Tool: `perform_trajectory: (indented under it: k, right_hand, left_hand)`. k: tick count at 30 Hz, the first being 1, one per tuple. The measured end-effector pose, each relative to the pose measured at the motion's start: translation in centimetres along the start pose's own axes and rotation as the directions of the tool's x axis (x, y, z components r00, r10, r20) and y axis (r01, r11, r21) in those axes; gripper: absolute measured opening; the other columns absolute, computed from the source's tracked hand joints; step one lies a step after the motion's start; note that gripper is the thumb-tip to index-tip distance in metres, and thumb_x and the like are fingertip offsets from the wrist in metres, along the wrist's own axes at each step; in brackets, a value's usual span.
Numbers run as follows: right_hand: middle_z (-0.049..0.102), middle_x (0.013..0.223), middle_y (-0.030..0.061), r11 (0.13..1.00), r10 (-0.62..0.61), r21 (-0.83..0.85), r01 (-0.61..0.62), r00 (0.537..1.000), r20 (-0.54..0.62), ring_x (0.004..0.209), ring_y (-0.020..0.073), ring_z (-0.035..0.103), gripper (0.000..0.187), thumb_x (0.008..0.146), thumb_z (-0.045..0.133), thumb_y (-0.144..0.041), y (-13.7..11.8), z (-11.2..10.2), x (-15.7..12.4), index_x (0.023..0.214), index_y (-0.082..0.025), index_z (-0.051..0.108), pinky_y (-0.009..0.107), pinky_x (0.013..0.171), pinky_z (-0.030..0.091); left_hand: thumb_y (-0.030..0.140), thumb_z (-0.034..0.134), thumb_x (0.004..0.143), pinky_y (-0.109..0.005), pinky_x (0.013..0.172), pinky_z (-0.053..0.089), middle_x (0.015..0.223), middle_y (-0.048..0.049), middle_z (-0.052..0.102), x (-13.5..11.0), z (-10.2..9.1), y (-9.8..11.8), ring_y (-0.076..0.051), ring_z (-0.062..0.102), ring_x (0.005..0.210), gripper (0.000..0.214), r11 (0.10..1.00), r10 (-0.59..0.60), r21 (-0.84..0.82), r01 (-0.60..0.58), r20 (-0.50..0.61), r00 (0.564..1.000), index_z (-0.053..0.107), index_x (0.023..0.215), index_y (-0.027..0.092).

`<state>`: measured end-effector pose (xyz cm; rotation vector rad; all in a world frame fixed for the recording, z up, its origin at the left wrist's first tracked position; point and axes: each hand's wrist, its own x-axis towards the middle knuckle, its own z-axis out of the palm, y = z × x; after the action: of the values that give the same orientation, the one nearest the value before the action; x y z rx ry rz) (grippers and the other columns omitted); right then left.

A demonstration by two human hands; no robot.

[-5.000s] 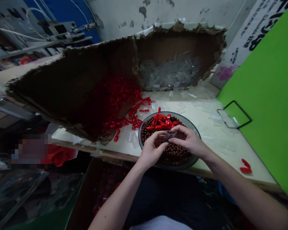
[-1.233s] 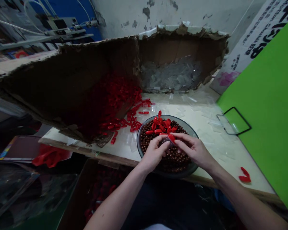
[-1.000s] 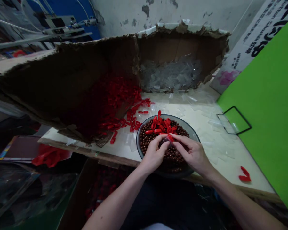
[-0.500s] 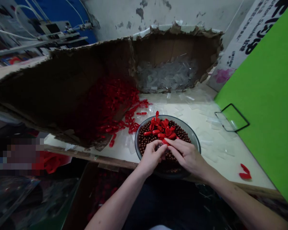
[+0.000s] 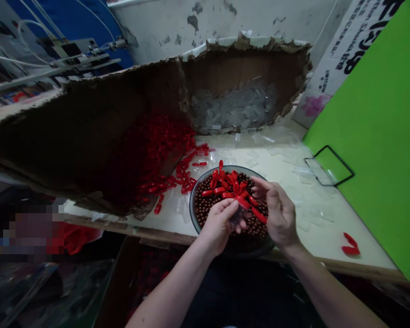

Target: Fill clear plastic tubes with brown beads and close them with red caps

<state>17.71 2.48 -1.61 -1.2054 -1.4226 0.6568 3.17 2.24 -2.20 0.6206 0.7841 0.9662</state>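
A clear container (image 5: 237, 215) with a red cap (image 5: 242, 202) is pinched in the grip of the left hand (image 5: 220, 222) above a bowl (image 5: 192, 207) of brown beads (image 5: 205, 212), the cap's long axis slanted down toward the right hand (image 5: 280, 216), whose grip is held loosely spread. Between them, a second red cap (image 5: 259, 215) is seen; whether it is touched cannot be told. Beyond, "tton Sha" is printed on a white carton (image 5: 323, 84).

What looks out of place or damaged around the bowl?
Red pieces lie spilled outside the torn-edged cardboard box on the tabletop, clear pieces are strewn there too, and one red piece sits alone at right, oddly apart.
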Motion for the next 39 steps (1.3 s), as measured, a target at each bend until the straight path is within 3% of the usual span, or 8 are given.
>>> perform_trajectory:
  k: [7, 10, 13, 18, 24, 31, 35, 39]
  right_hand:
    - [0.066, 0.095, 0.0074, 0.977, 0.080, 0.209, -0.051, 0.988, -0.134, 0.084, 0.0184, 0.062, 0.048, 0.097, 0.030, -0.051, -0.4, 1.1, 3.4, 0.113, -0.023, 0.066, 0.034, 0.078, 0.050]
    - [0.067, 0.092, 0.0067, 0.968, 0.108, 0.232, -0.095, 0.993, -0.043, 0.080, 0.0167, 0.063, 0.051, 0.096, 0.030, -0.055, -0.4, 1.8, 4.4, 0.112, -0.022, 0.066, 0.032, 0.076, 0.051]
    - [0.067, 0.089, 0.0058, 0.957, 0.126, 0.258, -0.135, 0.991, 0.051, 0.078, 0.0155, 0.063, 0.052, 0.097, 0.028, -0.054, -0.7, 2.3, 4.1, 0.112, -0.021, 0.065, 0.031, 0.076, 0.051]
    - [0.066, 0.084, 0.0044, 0.959, 0.120, 0.252, -0.131, 0.991, 0.061, 0.078, 0.0156, 0.063, 0.050, 0.097, 0.028, -0.052, -1.6, 2.1, 2.7, 0.113, -0.023, 0.065, 0.032, 0.076, 0.051]
    - [0.063, 0.079, 0.0026, 0.960, 0.097, 0.259, -0.106, 0.994, 0.049, 0.074, 0.0158, 0.061, 0.046, 0.098, 0.027, -0.049, -2.0, 1.4, 2.1, 0.114, -0.025, 0.063, 0.031, 0.074, 0.050]
    - [0.063, 0.080, 0.0025, 0.968, 0.099, 0.226, -0.109, 0.993, 0.058, 0.072, 0.0148, 0.061, 0.046, 0.097, 0.029, -0.050, -1.6, 1.2, 2.0, 0.113, -0.025, 0.065, 0.030, 0.073, 0.050]
    - [0.064, 0.079, 0.0032, 0.897, 0.197, 0.392, -0.206, 0.978, 0.062, 0.070, 0.0140, 0.061, 0.047, 0.095, 0.033, -0.052, -1.1, 0.9, 3.0, 0.105, -0.022, 0.068, 0.029, 0.071, 0.052]
    - [0.066, 0.082, 0.0037, 0.724, 0.368, 0.522, -0.451, 0.893, 0.260, 0.074, 0.0136, 0.063, 0.049, 0.092, 0.038, -0.057, -1.1, 0.3, 2.8, 0.101, -0.021, 0.070, 0.027, 0.075, 0.051]
  left_hand:
    - [0.041, 0.067, 0.078, -0.016, 0.043, 0.038, 0.072, -0.0070, 0.069, -0.6, 0.0, -0.3, -0.008, 0.057, 0.050, 0.031, 0.994, -0.037, 0.108, 0.030, 0.070, 0.997, 0.061, 0.085, 0.011]
    - [0.041, 0.065, 0.080, -0.016, 0.043, 0.039, 0.074, -0.0072, 0.069, -1.0, 0.1, -0.4, -0.008, 0.057, 0.049, 0.031, 0.979, -0.106, 0.186, 0.077, 0.155, 0.982, 0.063, 0.088, 0.012]
    - [0.043, 0.063, 0.081, -0.016, 0.040, 0.035, 0.072, -0.0061, 0.068, -1.4, 0.2, -0.2, -0.007, 0.053, 0.045, 0.034, 0.961, -0.113, 0.271, 0.064, 0.173, 0.978, 0.063, 0.094, 0.012]
    - [0.041, 0.057, 0.085, -0.016, 0.040, 0.027, 0.069, -0.0047, 0.066, -2.2, 0.7, 0.7, -0.004, 0.045, 0.042, 0.032, 0.909, -0.093, 0.416, 0.006, 0.189, 0.977, 0.065, 0.092, 0.012]
    - [0.038, 0.057, 0.085, -0.017, 0.040, 0.027, 0.066, -0.0030, 0.062, -2.7, 1.7, 0.6, -0.004, 0.043, 0.041, 0.027, 0.922, -0.140, 0.384, 0.052, 0.204, 0.969, 0.062, 0.084, 0.012]
    - [0.039, 0.056, 0.086, -0.018, 0.041, 0.024, 0.068, -0.0029, 0.062, -2.1, 1.2, 0.4, -0.004, 0.043, 0.043, 0.027, 0.911, -0.166, 0.409, 0.050, 0.254, 0.953, 0.061, 0.086, 0.013]
    - [0.040, 0.059, 0.084, -0.018, 0.041, 0.025, 0.068, -0.0028, 0.064, -1.8, 1.1, 0.5, -0.004, 0.043, 0.044, 0.028, 0.926, -0.128, 0.376, 0.042, 0.205, 0.970, 0.062, 0.089, 0.013]
    - [0.040, 0.062, 0.082, -0.017, 0.044, 0.030, 0.068, -0.0026, 0.064, -1.8, 1.3, 0.4, -0.005, 0.045, 0.047, 0.028, 0.927, -0.116, 0.372, 0.045, 0.170, 0.979, 0.062, 0.085, 0.012]
